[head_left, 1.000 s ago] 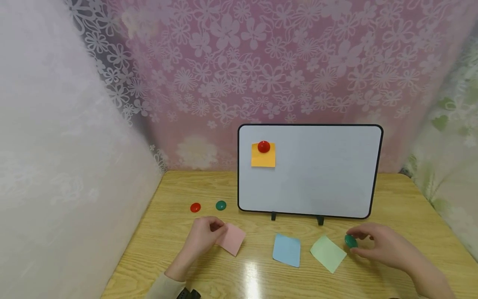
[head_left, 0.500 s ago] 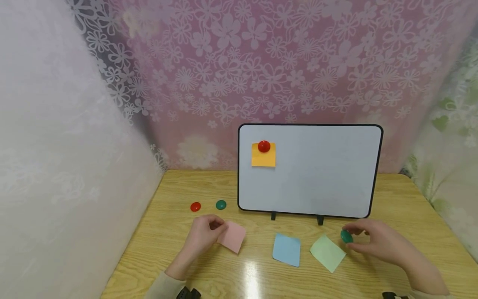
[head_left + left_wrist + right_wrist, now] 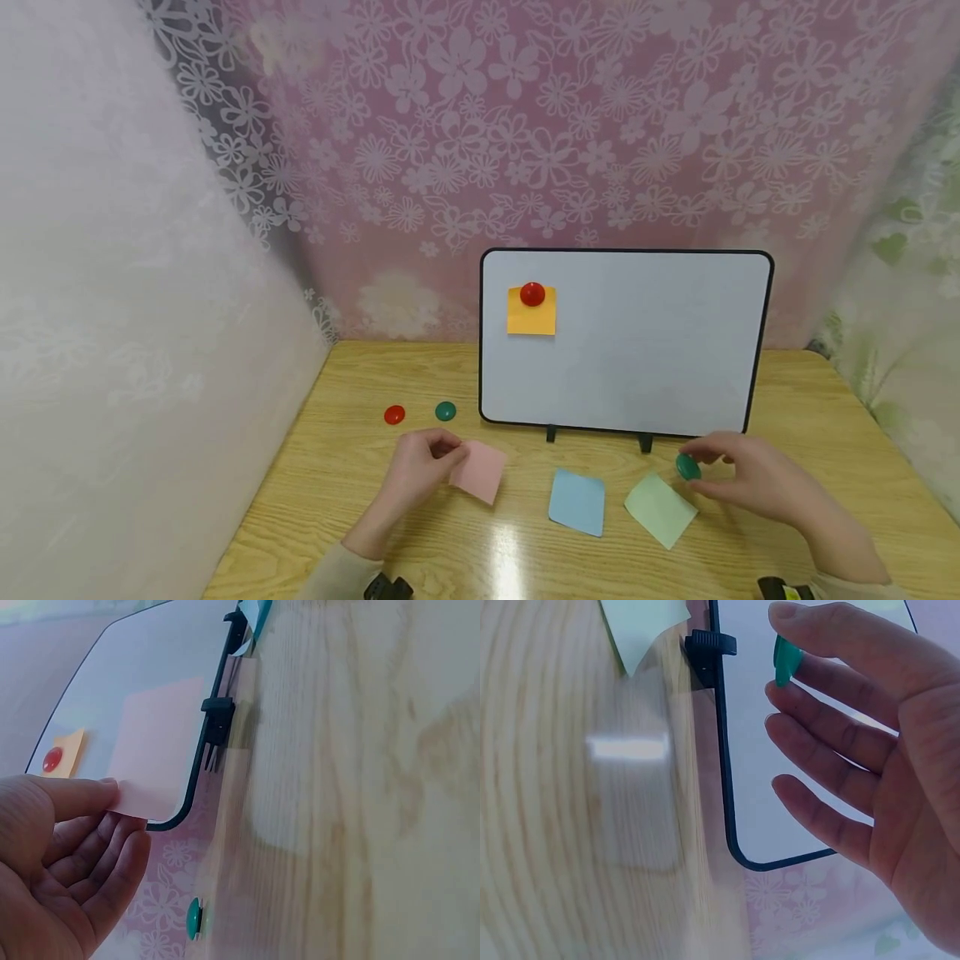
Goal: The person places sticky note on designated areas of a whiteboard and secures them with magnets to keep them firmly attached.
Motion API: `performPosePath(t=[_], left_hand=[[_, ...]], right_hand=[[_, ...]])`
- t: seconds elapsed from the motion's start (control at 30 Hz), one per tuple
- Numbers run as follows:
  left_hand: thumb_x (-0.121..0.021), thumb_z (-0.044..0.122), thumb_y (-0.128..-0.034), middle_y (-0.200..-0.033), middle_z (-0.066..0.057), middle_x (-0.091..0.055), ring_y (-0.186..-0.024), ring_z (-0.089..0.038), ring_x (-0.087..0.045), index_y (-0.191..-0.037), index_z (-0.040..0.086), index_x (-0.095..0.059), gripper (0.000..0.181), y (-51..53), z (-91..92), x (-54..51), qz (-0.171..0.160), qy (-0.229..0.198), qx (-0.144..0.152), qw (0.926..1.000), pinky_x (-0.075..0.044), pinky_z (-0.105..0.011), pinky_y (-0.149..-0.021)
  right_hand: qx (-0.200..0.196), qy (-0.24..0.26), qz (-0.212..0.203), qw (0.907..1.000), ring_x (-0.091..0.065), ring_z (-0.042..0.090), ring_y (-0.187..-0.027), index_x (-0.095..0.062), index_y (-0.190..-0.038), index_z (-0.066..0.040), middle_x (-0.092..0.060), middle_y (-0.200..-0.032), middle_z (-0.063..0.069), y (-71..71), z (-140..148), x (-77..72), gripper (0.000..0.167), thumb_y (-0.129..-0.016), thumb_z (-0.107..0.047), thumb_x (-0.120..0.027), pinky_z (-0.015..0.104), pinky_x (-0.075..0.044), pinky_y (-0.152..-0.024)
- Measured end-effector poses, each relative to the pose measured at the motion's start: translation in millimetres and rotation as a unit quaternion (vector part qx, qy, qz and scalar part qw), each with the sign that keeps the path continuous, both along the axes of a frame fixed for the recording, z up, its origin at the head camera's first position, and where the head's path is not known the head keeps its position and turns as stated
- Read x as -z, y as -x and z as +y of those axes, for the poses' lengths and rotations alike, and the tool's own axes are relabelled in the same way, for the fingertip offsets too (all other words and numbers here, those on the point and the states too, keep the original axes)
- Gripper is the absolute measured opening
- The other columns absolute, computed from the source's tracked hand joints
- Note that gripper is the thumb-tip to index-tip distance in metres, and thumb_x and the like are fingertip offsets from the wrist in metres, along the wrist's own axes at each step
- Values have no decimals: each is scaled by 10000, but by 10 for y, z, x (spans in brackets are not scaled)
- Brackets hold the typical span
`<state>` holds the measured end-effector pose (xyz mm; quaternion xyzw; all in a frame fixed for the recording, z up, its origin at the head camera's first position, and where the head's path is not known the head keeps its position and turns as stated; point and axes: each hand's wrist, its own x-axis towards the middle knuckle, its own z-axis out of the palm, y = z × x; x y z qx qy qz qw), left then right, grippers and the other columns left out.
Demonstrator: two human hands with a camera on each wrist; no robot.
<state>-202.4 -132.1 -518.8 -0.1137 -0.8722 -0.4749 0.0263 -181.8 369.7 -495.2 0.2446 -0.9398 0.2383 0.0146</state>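
Observation:
My left hand (image 3: 422, 465) pinches the left corner of a pink sticky note (image 3: 480, 472) between thumb and fingers; the left wrist view shows the note (image 3: 155, 750) held up off the table. On the right, my right hand (image 3: 765, 477) holds a round green magnet (image 3: 688, 467) between thumb and fingertips, above the table beside a light green sticky note (image 3: 661, 510). Behind both hands stands a whiteboard (image 3: 637, 350) with a black frame. A red magnet (image 3: 532, 294) sits over an orange sticky note (image 3: 531, 322) at its upper left.
A blue sticky note (image 3: 577, 502) lies on the wooden table (image 3: 360, 375) between the hands. Left of the whiteboard lie another red magnet (image 3: 394, 414) and another green magnet (image 3: 446, 411). Small black feet (image 3: 646, 442) support the board. Patterned cloth (image 3: 390, 167) hangs behind.
The pink note, gripped by my left hand, has shifted slightly right. My right hand has carried the green magnet a little left and toward the whiteboard.

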Motion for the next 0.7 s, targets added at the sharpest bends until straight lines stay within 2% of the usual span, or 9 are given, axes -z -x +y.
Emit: performPosePath(t=[0.27,0.5,0.7], left_hand=[[-828,221,-972,-837,57,-734,-731,-112,-627,-940,113,-821,113,26,102,-18,-61,-202,39,9998,-541,-251,-643],[-825,227,-977,-859,77,-742,-762,-101,-655,-948,144,-820,87,70,192,-14,79,-199,76,9997,-569,-267,-675],[-820,254,-983,-861,79,-744,-776,-109,-674,-960,144,-820,112,97,265,-44,5,-358,106,9993,-580,-273,-684]], right_hand=[[-2,140,113,9998,-693,124,-967,-778,-1207,-177,-724,-1114,-157,36,-57,-49,399,-866,-320,-926,421,-600,-786],[-23,211,333,9992,-703,134,-958,-780,-1204,-164,-737,-1114,-135,63,-123,-94,393,-862,-288,-930,420,-600,-774],[-72,214,487,9986,-701,96,-985,-775,-1213,-145,-745,-1133,-113,108,-164,-98,410,-860,-280,-932,403,-610,-801]])
